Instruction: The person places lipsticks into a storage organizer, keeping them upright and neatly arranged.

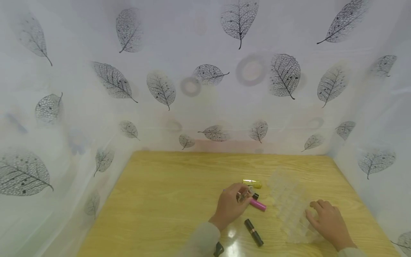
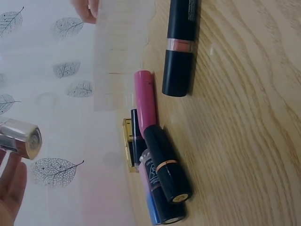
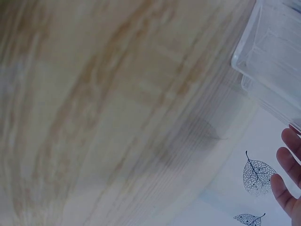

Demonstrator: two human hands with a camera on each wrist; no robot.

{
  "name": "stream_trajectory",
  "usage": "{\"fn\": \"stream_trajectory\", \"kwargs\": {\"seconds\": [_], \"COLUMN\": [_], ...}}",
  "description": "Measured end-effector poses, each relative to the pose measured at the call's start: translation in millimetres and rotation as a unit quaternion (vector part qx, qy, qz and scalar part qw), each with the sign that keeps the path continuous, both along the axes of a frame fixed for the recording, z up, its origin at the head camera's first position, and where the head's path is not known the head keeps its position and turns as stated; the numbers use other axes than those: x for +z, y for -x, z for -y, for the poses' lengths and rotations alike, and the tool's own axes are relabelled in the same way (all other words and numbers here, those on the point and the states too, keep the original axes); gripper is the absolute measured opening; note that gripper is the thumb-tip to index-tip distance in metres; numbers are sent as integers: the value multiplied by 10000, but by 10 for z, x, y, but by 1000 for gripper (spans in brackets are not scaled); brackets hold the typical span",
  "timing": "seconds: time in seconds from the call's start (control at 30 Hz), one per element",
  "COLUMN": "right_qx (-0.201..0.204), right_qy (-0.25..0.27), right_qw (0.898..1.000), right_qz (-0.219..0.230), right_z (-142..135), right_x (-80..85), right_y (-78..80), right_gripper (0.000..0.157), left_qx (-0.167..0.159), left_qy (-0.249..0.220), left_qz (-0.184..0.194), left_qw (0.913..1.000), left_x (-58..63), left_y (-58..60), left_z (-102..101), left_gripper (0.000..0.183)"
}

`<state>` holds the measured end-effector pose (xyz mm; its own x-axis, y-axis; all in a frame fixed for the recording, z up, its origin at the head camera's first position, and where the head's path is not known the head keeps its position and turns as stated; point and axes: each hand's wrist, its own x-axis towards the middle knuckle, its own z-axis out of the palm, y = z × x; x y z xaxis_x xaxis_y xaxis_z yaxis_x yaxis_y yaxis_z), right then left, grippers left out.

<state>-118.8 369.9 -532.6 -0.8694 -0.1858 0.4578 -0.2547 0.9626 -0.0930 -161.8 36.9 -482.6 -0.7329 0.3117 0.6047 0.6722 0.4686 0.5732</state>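
Observation:
In the head view my left hand is raised over a cluster of cosmetics. It holds a small clear tube, seemingly a lipstick or lip gloss, with a copper-coloured rim; its far end is cut off in the left wrist view. Below lie a pink tube, a gold case and a black lipstick with a gold ring. My right hand is at the right side of a clear plastic organizer, fingers loosely bent. Whether they touch its edge is hard to tell.
Nearer the front of the wooden table lies a black tube with a clear band. Another dark object shows beside the left sleeve. A leaf-printed translucent curtain encloses the table at the back and sides.

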Motion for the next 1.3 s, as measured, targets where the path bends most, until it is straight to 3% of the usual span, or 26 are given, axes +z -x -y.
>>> {"fn": "stream_trajectory", "kwargs": {"seconds": [0.2, 0.5, 0.8, 1.13, 1.3], "right_qx": [29, -110, -50, -6, -15], "right_qy": [-6, 5, -31, 29, -34], "right_qw": [9999, 9999, 10000, 10000, 10000], "right_qz": [-120, 121, -34, -55, -78], "right_z": [-2, 17, 16, 6, -16], "right_x": [-8, 20, 18, -42, -42], "right_y": [6, -11, -7, 8, 3], "right_gripper": [20, 20, 20, 20, 21], "left_qx": [-346, -516, -604, -570, -530], "left_qy": [-204, -93, -373, -439, -751], "left_qz": [-10, 51, 456, 104, 315], "left_qw": [9992, 9986, 9964, 9974, 9953], "left_x": [-31, -68, -83, -110, -113], "left_y": [19, 52, 131, 212, 240], "left_z": [-57, -194, -472, -724, -820], "left_gripper": [27, 28, 23, 25, 24]}}
